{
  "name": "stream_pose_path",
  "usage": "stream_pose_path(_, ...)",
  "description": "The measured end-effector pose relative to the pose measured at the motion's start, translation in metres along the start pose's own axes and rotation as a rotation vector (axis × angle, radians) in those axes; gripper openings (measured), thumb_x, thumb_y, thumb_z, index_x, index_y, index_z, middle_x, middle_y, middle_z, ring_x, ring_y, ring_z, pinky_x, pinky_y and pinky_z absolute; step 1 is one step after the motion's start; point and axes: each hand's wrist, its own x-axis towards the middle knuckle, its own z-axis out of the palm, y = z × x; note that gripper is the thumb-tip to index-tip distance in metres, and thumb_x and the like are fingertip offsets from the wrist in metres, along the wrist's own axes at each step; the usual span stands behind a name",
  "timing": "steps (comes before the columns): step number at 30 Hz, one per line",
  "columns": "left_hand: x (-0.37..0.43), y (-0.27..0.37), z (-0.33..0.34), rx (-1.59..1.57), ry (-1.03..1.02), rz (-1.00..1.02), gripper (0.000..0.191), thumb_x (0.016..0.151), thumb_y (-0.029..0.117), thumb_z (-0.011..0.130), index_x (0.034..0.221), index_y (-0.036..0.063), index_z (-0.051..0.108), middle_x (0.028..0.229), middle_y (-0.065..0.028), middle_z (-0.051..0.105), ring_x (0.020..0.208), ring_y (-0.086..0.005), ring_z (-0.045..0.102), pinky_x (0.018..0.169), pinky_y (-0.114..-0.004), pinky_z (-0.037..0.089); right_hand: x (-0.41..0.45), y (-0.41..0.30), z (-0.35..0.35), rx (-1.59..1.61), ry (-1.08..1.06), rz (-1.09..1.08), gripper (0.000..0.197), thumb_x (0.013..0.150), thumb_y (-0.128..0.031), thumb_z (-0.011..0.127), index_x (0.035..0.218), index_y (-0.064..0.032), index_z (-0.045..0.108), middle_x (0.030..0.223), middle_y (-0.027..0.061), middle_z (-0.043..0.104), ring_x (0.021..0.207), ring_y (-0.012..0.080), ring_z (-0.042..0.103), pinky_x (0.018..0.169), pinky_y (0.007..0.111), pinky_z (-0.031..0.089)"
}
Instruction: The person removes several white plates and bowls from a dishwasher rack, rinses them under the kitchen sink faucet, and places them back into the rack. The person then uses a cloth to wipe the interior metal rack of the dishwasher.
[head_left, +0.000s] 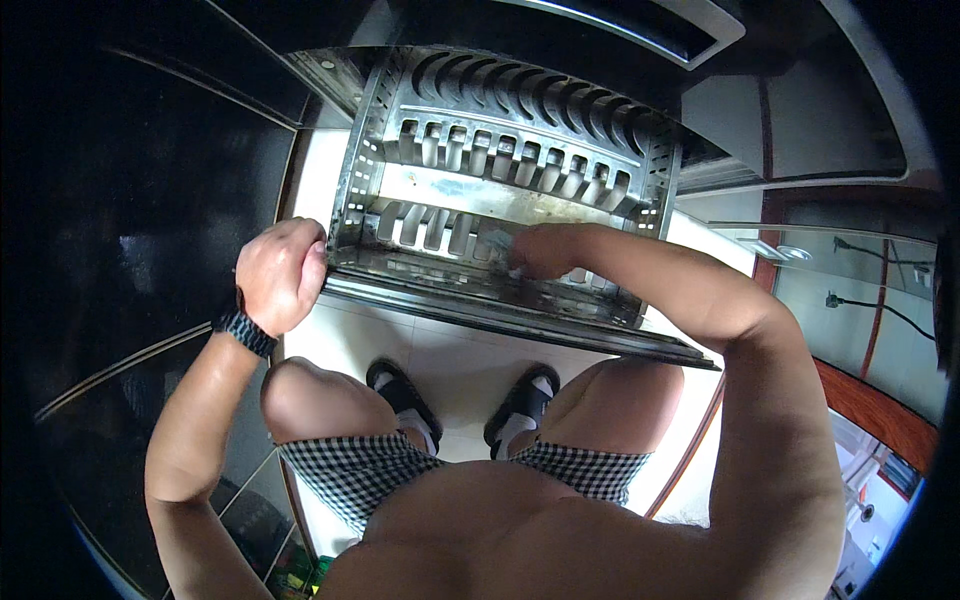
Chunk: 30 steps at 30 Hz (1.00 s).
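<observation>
In front of me a metal dish drawer (517, 196) is pulled out of a black cabinet, with a slotted dish rack (491, 154) along its inside. Curved slots line the back wall, and a second slotted strip (424, 225) runs nearer the front. My left hand (281, 274) grips the left front corner of the drawer, beside the edge of the black drawer front (480, 319). Down inside, my right hand (551, 251) holds a crumpled pale cloth (499, 246) against the front strip. Part of the cloth is hidden under the fingers.
Dark glossy cabinet panels (150, 225) stand close on my left. Above the drawer is a black appliance front with a recessed handle (697, 49). At right, a plug on a black cable (862, 301) shows near a reddish-brown frame. My knees flank the drawer front.
</observation>
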Motion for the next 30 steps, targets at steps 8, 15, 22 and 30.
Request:
stream_pose_path(8,0.098,0.052,0.039,0.134,-0.402,0.290,0.027,0.084,0.018,0.051,0.106,0.0032,0.054,0.087,-0.0176,0.063,0.085,-0.0341,0.060,0.075,-0.044,0.048,0.011,-0.021,-0.016,0.268,0.446,-0.150,0.028,0.078,-0.014,0.056,0.104,-0.0040,0.062,0.096,0.0173,0.064,0.090,0.0340,0.061,0.081,0.042,0.048)
stream_pose_path(15,0.070,0.081,0.014,-0.124,-0.694,0.372,0.068,0.083,0.052,0.054,0.128,0.0015,0.046,0.120,-0.0237,0.053,0.114,-0.0345,0.051,0.097,-0.039,0.040,-0.017,0.020,0.008,-0.110,-0.073,0.101,0.026,0.076,-0.012,0.057,0.099,-0.0023,0.064,0.089,0.0167,0.065,0.083,0.0322,0.063,0.073,0.040,0.051)
stream_pose_path(22,0.049,0.066,0.035,-0.123,-0.732,0.445,0.075,0.076,0.053,0.060,0.129,0.0030,0.045,0.129,-0.0189,0.048,0.119,-0.0314,0.047,0.100,-0.038,0.038,0.038,0.022,-0.051,-0.196,0.546,-0.046,0.026,0.080,-0.021,0.057,0.105,-0.0142,0.063,0.107,0.0103,0.060,0.100,0.0278,0.058,0.083,0.039,0.047)
stream_pose_path(30,0.038,0.064,0.038,-0.082,-0.605,0.417,0.061,0.077,0.048,0.062,0.117,0.0033,0.053,0.110,-0.0164,0.059,0.102,-0.0317,0.058,0.088,-0.038,0.046,-0.003,0.046,0.001,-0.144,0.067,0.384,0.027,0.075,-0.004,0.055,0.100,-0.0020,0.063,0.100,0.0179,0.062,0.095,0.0299,0.061,0.086,0.038,0.049)
